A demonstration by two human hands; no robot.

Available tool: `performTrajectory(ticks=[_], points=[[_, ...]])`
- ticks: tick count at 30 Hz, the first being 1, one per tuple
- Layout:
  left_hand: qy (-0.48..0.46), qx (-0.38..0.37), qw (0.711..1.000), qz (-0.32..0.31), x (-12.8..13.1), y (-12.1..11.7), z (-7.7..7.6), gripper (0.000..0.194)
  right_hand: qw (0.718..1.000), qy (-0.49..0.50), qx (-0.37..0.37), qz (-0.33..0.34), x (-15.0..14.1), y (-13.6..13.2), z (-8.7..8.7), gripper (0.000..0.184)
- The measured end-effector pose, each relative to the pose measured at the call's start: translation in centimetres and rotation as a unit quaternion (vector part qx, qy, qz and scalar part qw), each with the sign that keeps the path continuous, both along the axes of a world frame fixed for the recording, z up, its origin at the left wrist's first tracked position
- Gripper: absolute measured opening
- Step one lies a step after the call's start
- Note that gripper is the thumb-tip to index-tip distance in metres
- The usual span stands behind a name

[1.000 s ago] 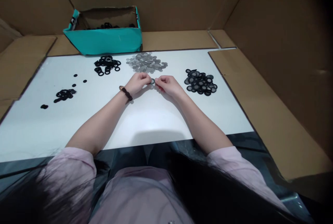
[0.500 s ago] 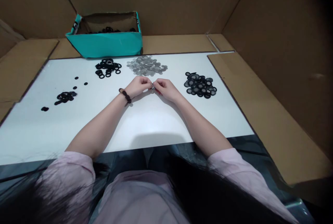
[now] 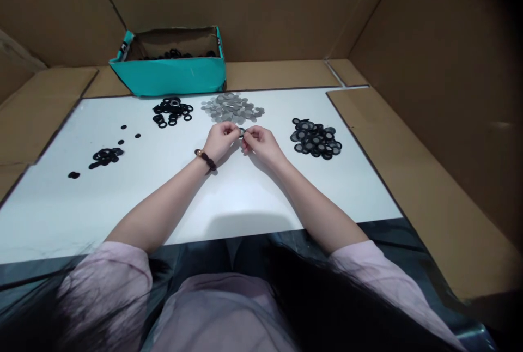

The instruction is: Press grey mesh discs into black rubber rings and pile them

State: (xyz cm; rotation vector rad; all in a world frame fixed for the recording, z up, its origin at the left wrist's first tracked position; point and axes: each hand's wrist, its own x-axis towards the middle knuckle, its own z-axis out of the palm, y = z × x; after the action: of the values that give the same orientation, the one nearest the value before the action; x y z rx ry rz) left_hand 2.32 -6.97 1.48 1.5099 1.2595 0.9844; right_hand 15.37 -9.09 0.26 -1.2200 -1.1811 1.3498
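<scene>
Between my two hands, over the middle of the white table [image 3: 245, 194], is a small black ring with a grey disc in it [image 3: 241, 132]. My left hand [image 3: 221, 140] pinches its left side between thumb and fingers; a dark bead bracelet [image 3: 205, 160] circles that wrist. My right hand [image 3: 262, 143] pinches the ring's right side. Just beyond the hands lies a heap of thin grey discs [image 3: 232, 107]. Right of them is a pile of black rings with grey discs inside [image 3: 316, 138]. Fingers cover part of the held ring.
Behind the table stands a teal box [image 3: 175, 78] with black rings inside. Loose black rings [image 3: 171, 111] lie in front of it. Farther left are a small black pile [image 3: 106, 157] and several stray black pieces [image 3: 74, 175]. Cardboard walls [image 3: 286, 8] enclose the back and sides.
The ring between my fingers shows more of its face now, with its grey centre visible. My left hand has turned slightly. The whole view has shifted a little.
</scene>
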Motion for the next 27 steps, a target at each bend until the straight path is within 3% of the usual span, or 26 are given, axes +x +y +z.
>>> performTrajectory(ticks=[5,9,13,18,27], points=[[0.062,0.009,0.997,-0.039,-0.4,0.0,0.3,0.013,0.997,-0.074,0.032,-0.013,0.1,-0.1,-0.4,0.017],[0.083,-0.013,0.992,-0.097,-0.9,0.3,0.7,0.011,0.976,-0.184,0.117,0.002,0.6,-0.4,0.1,0.020],[0.070,-0.018,0.992,-0.107,-1.0,0.3,0.8,0.011,0.959,-0.237,0.154,0.026,0.9,-0.6,0.8,0.023],[0.052,-0.003,0.996,-0.076,-0.8,0.0,1.0,0.013,0.955,-0.257,0.145,0.017,0.8,-0.4,0.6,0.029],[-0.002,-0.009,0.998,-0.058,-0.4,0.2,0.9,0.014,0.968,-0.200,0.148,-0.014,0.3,-0.2,0.1,0.029]])
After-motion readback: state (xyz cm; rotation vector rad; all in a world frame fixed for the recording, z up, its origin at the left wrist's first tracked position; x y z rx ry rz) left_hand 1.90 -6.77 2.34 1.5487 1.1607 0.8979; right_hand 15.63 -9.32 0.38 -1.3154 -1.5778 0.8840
